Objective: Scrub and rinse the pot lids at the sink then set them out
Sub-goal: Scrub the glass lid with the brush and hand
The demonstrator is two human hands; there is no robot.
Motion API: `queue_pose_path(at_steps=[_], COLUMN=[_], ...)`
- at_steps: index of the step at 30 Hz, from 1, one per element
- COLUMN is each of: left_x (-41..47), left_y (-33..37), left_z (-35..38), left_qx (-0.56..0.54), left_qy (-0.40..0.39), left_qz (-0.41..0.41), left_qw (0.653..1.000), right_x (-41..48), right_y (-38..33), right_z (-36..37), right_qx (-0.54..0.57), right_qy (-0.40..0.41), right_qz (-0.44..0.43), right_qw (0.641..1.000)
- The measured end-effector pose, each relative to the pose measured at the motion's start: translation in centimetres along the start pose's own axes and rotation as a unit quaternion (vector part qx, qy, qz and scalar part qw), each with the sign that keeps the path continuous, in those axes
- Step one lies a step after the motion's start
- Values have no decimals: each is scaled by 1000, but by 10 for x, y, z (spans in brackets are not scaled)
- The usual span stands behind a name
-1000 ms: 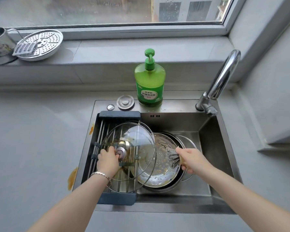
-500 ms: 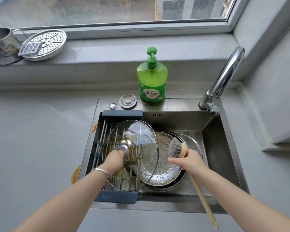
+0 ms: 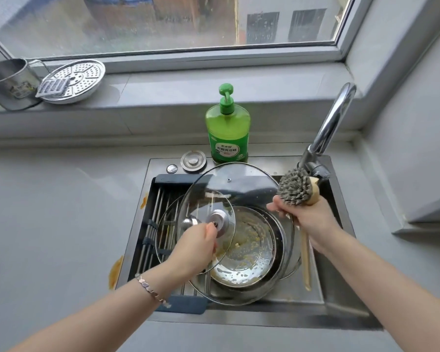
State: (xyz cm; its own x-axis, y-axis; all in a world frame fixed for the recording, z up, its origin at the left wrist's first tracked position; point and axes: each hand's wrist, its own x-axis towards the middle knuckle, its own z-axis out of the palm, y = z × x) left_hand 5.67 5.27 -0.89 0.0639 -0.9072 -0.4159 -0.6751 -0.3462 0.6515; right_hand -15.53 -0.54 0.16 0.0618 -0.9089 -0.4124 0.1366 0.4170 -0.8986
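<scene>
Head view: a glass lid [image 3: 239, 184] is held tilted over the sink [image 3: 264, 317], with a brush [image 3: 294, 186] raised beside it.
A green soap bottle [image 3: 228, 133] stands behind the basin, the faucet [image 3: 333, 123] to its right; a steamer plate [image 3: 81, 77], a grater [image 3: 52, 87] and a steel mug [image 3: 8, 83] sit on the windowsill; a soiled steel pan [image 3: 247, 250] lies beneath, seen through the lid; a second glass lid [image 3: 168, 224] rests on the drain rack [image 3: 158, 196], partly overlapped; the left hand [image 3: 196, 247] grips the knob [image 3: 217, 222] of the clear, steel-rimmed lid; the right hand [image 3: 308, 219] is closed round the brush's wooden handle, bristles up.
</scene>
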Motion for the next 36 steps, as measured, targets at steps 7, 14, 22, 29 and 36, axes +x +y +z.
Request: queue_pose_path(at_steps=[7,14,22,29,36], left_x=[-20,-3,-7,-29,-40], left_y=[16,67,72,67,75], left_z=[5,-43,-36,-8,-1], left_qx=[139,191,-108,-231,-352], left_qy=[-71,26,-293,-106,-11], left_qz=[66,364,152,58,0], left_qw=[986,911,938,965,936], right_x=[-29,-36,-44,-32,-25], right_y=[-55,-72,-76,-72,-29], right_z=[5,13,-4,-28,-17], right_qx=[-167,-506,-474,-522,-495], right_qy=[-83,-184,-217,47,60], right_qz=[-109,-264,-303,-333,-44], right_qw=[976,800,798,784,866])
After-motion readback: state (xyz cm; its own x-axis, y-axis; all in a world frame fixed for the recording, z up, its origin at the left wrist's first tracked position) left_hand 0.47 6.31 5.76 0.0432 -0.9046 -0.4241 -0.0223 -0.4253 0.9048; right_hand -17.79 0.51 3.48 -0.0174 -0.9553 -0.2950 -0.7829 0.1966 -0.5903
